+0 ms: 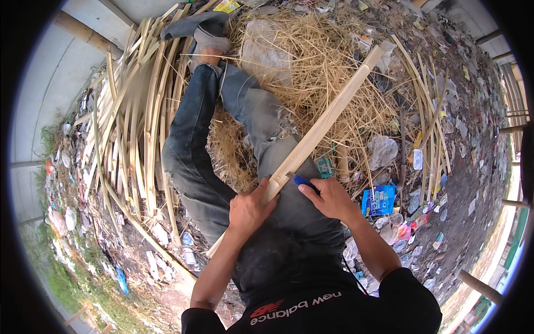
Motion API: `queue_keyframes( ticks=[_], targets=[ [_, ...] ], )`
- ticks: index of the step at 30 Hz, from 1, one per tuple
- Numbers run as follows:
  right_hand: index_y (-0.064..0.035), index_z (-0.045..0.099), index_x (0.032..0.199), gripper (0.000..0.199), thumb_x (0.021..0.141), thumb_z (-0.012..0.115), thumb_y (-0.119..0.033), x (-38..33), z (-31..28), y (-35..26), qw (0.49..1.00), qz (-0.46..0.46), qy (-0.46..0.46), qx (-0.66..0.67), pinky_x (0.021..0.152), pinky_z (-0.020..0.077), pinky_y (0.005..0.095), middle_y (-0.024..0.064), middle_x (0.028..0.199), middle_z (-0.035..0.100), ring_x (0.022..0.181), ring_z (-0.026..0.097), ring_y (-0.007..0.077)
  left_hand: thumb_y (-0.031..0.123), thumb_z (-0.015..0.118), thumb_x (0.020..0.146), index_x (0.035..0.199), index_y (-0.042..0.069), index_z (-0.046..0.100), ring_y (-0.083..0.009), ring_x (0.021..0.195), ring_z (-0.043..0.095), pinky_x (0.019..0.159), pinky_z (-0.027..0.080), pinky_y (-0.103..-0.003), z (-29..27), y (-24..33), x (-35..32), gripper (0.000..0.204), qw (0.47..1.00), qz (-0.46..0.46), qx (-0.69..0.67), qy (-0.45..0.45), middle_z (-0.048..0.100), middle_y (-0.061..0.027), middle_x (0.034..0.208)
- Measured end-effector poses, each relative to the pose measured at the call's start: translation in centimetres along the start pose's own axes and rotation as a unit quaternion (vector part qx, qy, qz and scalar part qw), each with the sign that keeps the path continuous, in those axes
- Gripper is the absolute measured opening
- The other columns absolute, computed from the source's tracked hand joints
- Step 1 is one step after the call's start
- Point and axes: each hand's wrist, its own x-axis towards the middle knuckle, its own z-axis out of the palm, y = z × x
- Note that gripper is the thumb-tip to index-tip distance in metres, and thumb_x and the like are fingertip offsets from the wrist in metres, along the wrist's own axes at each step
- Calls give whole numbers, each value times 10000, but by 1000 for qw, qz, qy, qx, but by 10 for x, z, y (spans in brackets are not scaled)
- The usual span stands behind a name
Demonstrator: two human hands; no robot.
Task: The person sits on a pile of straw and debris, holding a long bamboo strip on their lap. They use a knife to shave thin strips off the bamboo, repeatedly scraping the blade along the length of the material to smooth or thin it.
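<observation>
A long, flat, pale bamboo strip (334,113) lies slantwise across my lap, its far end up to the right and its near end passing under my left forearm. My left hand (250,210) is closed round it near the thigh. My right hand (332,200) grips a knife with a blue handle (305,182). The knife's short blade touches the strip's right edge, just beyond my left hand, where a notch or split shows. My legs, in worn dark jeans (192,145), are folded on the ground under the strip.
Many split bamboo strips (150,128) are heaped at the left, and a smaller bunch (428,128) lies at the right. Straw-like shavings (322,61) cover the ground ahead. A blue packet (379,200) and scattered litter lie by my right arm. A pale wall (41,83) stands at the left.
</observation>
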Motion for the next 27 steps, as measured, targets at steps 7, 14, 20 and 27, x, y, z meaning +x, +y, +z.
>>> queue_keyframes(
  ticks=[7,14,20,27],
  targets=[
    [27,664,765,597,1041,585,-497,6,14,8,998,4,62,-30,679,522,555,289,729,658,754,654,513,330,788,842,1396,112,619,-392,845,748,772,601,-494,8,16,30,619,999,9,25,-29,752,-194,965],
    [3,690,775,597,1029,600,-530,2,29,-11,993,18,59,-98,639,531,543,246,665,655,691,671,480,293,787,853,1410,70,574,-389,779,734,724,596,-486,-2,-18,-14,638,998,56,36,-11,743,-188,945],
    [-6,693,773,566,1031,605,-502,2,37,-13,990,-9,72,-118,648,537,550,257,668,660,684,673,481,282,806,853,1415,31,568,-401,742,724,670,583,-496,-38,-33,-64,660,996,61,58,-31,727,-184,875],
    [7,689,807,604,1043,571,-537,21,21,12,988,10,106,-111,673,523,562,264,724,671,727,673,486,221,849,791,1382,15,638,-355,603,708,539,565,-454,-66,-73,-148,661,998,47,43,-18,703,-176,793]
  ],
)
